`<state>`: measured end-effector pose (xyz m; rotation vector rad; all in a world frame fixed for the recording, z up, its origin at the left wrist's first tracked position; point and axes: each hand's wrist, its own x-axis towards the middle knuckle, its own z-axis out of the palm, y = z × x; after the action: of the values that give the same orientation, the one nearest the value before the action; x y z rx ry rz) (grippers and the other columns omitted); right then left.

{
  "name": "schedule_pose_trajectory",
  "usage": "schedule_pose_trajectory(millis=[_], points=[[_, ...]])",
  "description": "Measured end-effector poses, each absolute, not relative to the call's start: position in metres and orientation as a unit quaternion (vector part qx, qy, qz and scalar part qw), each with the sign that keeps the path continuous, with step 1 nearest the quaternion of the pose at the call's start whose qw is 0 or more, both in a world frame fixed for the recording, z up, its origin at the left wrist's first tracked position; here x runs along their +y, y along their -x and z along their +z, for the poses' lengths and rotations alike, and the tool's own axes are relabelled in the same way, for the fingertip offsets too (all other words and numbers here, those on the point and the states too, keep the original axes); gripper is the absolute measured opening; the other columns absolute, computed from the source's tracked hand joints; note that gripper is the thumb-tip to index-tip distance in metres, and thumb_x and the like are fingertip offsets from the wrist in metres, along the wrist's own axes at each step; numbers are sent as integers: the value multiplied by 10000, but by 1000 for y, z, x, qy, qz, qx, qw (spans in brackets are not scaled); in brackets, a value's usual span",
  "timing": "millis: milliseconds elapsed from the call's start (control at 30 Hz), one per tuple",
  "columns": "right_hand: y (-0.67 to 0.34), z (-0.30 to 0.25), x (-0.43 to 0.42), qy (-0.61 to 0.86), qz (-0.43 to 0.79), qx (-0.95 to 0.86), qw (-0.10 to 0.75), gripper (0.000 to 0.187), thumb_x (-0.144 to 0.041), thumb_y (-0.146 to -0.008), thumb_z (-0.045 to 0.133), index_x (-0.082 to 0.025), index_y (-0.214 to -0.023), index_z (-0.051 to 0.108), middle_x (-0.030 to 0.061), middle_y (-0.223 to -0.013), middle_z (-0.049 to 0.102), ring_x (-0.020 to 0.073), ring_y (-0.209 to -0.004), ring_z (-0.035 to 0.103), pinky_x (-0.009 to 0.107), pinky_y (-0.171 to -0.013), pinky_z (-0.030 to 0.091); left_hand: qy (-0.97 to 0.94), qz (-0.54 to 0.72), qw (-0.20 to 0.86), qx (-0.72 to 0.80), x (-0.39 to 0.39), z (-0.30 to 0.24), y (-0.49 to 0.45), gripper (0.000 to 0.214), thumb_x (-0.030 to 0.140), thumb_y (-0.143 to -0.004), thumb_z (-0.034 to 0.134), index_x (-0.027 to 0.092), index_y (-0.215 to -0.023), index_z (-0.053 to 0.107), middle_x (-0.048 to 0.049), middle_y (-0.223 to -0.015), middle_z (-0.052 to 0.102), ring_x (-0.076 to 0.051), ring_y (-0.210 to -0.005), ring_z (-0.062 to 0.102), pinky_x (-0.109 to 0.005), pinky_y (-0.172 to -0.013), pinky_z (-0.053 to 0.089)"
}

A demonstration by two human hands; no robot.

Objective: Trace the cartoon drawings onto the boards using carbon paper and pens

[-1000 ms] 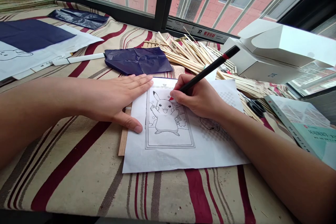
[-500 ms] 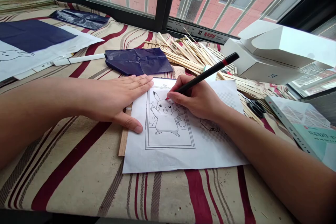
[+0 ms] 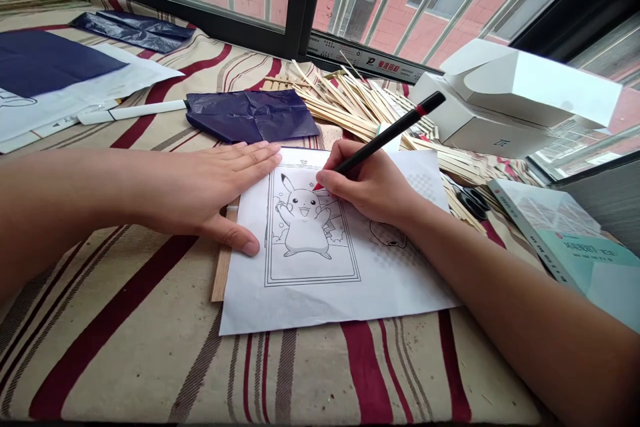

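A white sheet of paper [image 3: 310,307] printed with a Pikachu line drawing [image 3: 306,230] lies on a wooden board [image 3: 221,270], whose left edge sticks out beneath it. My left hand [image 3: 220,190] rests flat along the sheet's left side, fingers stretched out and thumb spread on the paper. In my right hand [image 3: 367,180] is a black pen [image 3: 390,137] with a red band and a red tip. That tip meets the paper by the character's right ear, and the side of my right hand leans on the sheet.
Behind the sheet lie dark blue crinkled carbon paper [image 3: 253,113] and a pile of thin wooden sticks [image 3: 350,100]. A white box [image 3: 505,133], black scissors [image 3: 473,203] and a book [image 3: 565,233] are on the right. A white pen [image 3: 133,111] and more papers [image 3: 145,73] sit at left.
The whole view has shifted slightly, so everything appears a little further left. The pen tip has moved slightly near the ear; my left hand stays flat on the paper.
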<state>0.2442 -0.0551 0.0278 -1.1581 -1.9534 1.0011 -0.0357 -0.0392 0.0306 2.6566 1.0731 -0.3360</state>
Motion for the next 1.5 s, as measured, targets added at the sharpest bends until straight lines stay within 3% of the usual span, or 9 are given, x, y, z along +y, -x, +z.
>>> schedule_pose_trajectory(millis=[167, 333, 600, 767, 1233, 1500], points=[[-247, 26, -54, 431, 399, -744, 319, 229, -287, -852, 784, -211, -756, 590, -46, -587, 567, 107, -539, 488, 286, -521, 360, -904, -152, 127, 378, -46, 44, 26, 1306, 922, -813, 531, 158, -1733, 6, -142, -1800, -58, -398, -1677, 35, -470, -1351, 118], [-251, 26, -51, 392, 460, -731, 316, 332, -435, -881, 817, -213, -803, 583, -43, -613, 610, 94, -512, 497, 274, -500, 353, -895, -177, 134, 386, -49, 50, 20, 1321, 926, -820, 505, 119, -1728, -12, -136, -1789, -118, -381, -1678, -37, -469, -1356, 80], [-249, 23, -54, 438, 388, -729, 353, 265, -305, -820, 824, -217, -739, 588, -49, -608, 575, 117, -584, 493, 292, -539, 362, -893, -173, 138, 392, -47, 46, 25, 1345, 986, -784, 448, 147, -1727, -17, -109, -1790, -125, -395, -1676, -26, -482, -1357, 73], [-248, 22, -55, 443, 376, -737, 345, 243, -268, -809, 810, -214, -737, 584, -52, -595, 584, 112, -565, 488, 296, -544, 368, -893, -162, 142, 395, -47, 46, 23, 1339, 947, -793, 508, 134, -1727, -1, -118, -1793, -102, -410, -1673, -6, -475, -1357, 87], [-250, 21, -54, 422, 360, -766, 323, 224, -323, -822, 783, -216, -759, 597, -20, -659, 636, 140, -607, 548, 309, -564, 401, -894, -153, 142, 396, -44, 41, 26, 1348, 968, -767, 523, 165, -1732, 31, -107, -1801, -71, -423, -1672, 25, -471, -1353, 96], [-251, 21, -54, 420, 348, -775, 319, 219, -333, -828, 763, -210, -762, 594, -20, -655, 610, 132, -603, 512, 305, -554, 374, -896, -154, 144, 390, -45, 42, 27, 1346, 959, -781, 521, 144, -1730, 23, -124, -1797, -84, -430, -1670, 12, -483, -1352, 103]])
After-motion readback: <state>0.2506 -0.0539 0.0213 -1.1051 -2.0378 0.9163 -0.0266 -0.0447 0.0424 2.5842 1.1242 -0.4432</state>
